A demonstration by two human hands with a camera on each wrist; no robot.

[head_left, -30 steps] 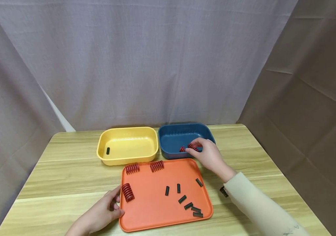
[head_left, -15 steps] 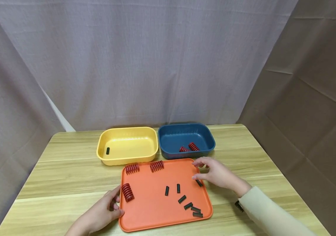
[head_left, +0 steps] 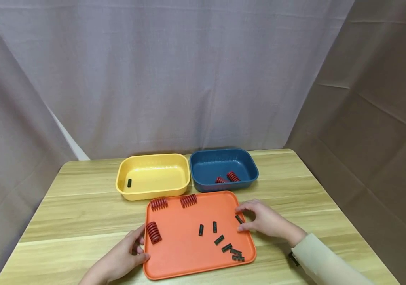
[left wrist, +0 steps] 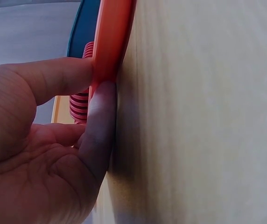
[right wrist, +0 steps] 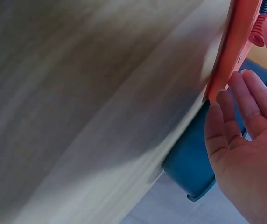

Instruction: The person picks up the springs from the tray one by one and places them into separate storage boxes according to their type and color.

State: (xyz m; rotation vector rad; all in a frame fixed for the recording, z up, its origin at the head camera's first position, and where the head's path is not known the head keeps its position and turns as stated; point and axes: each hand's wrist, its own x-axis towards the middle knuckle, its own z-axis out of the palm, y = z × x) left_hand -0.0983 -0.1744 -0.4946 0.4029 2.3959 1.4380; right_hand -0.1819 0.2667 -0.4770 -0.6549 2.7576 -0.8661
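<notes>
Currently, a dark spring lies at the right edge of the orange tray, between the parted thumb and fingers of the right hand. The left hand pinches its left edge; beyond, a yellow bin and a blue bin stand side by side on the tabletop.

From above, your head camera faces down toward twelve o'clock; close wrist views, seemingly rolled sideways, share the orange tray.
</notes>
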